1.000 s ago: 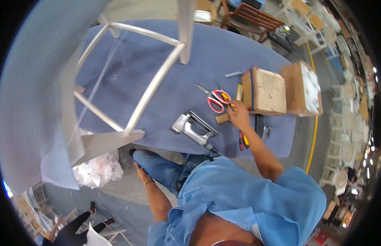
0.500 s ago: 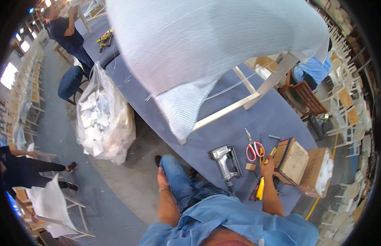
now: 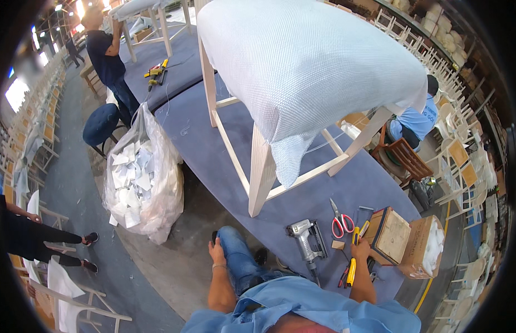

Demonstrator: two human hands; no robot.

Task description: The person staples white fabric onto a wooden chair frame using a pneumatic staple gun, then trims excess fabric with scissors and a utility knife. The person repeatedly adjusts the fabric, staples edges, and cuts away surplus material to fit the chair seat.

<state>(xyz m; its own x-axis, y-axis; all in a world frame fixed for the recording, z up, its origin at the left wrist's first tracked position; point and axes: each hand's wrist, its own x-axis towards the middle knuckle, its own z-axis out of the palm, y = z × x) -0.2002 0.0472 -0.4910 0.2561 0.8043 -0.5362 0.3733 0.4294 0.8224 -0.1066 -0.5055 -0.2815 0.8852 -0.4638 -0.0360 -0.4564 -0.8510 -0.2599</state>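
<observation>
Now right hand (image 3: pixel 360 251) farther from red-handled scissors (image 3: pixel 342 224), grip beside yellow tool (image 3: pixel 356 235) impossible to tell.

The seat cover (image 3: pixel 319 64) is woven cloth, bumpy and dull. The chair legs (image 3: pixel 261 172) are grainy, pale wood. The staple gun (image 3: pixel 305 238) is shiny metal. The scissors (image 3: pixel 340 216) have metal blades — and smooth plastic handles. The yellow tools (image 3: pixel 352 271) look plastic. The bag (image 3: pixel 167 208) is thin, crinkly plastic (you can see through it). The desk (image 3: pixel 374 183) looks dull — like cloth.
</observation>
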